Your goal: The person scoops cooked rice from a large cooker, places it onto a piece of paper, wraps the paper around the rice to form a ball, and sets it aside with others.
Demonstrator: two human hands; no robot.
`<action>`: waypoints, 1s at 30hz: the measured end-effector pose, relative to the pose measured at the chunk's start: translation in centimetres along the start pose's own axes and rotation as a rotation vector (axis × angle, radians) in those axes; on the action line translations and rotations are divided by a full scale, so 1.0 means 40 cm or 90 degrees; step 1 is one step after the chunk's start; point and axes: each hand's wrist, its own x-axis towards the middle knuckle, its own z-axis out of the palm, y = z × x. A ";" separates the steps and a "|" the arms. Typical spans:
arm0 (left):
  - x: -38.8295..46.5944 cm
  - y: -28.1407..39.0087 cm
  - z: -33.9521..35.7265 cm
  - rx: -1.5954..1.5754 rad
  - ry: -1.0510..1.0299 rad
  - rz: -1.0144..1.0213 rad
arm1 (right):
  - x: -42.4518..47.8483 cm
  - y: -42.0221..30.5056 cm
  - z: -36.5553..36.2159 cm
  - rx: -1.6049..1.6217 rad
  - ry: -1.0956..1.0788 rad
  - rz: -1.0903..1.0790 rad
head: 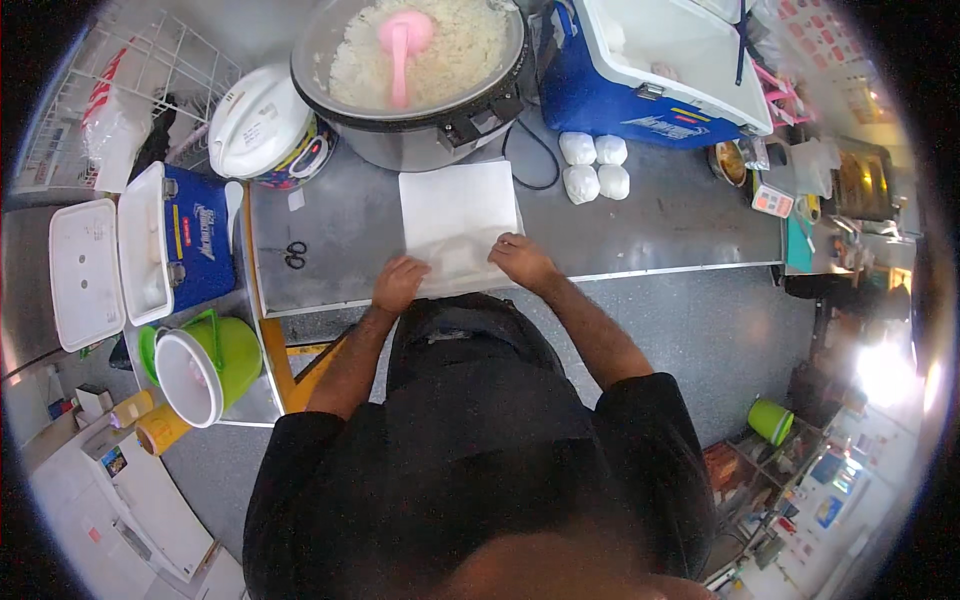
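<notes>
My left hand (401,283) and my right hand (523,260) are at the near edge of the steel table, on either side of a sheet of white paper (459,199). Between them, over the sheet's near part, lies a thin translucent film or bag (459,259); the fingers of both hands pinch its sides. Whether something lies under the film cannot be told. Beyond the sheet stands a large cooker pot (409,142) full of white rice (457,60), with a pink rice paddle (400,60) resting on it. Several white wrapped bundles (581,184) sit together to the right.
Black-handled scissors (295,255) lie on the steel table (660,217) at left. An open blue cooler (660,112) stands back right, a lidded round container (259,124) back left. Farther left are another open blue cooler (202,232) and a green bucket (240,360).
</notes>
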 end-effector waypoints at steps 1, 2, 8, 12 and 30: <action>0.004 0.000 0.002 0.014 -0.011 0.001 | -0.006 0.002 0.013 0.019 -0.010 0.013; 0.013 0.001 0.008 0.015 -0.054 -0.071 | -0.011 0.006 0.025 0.116 -0.023 0.105; 0.162 0.110 -0.057 0.071 -0.230 -0.419 | 0.073 -0.058 -0.051 0.154 -0.133 0.410; 0.153 0.070 -0.010 0.154 -0.091 -0.195 | 0.080 -0.060 -0.025 -0.104 0.072 0.223; 0.030 0.032 0.032 -0.063 -0.141 -0.150 | -0.030 -0.065 0.018 -0.025 -0.072 0.098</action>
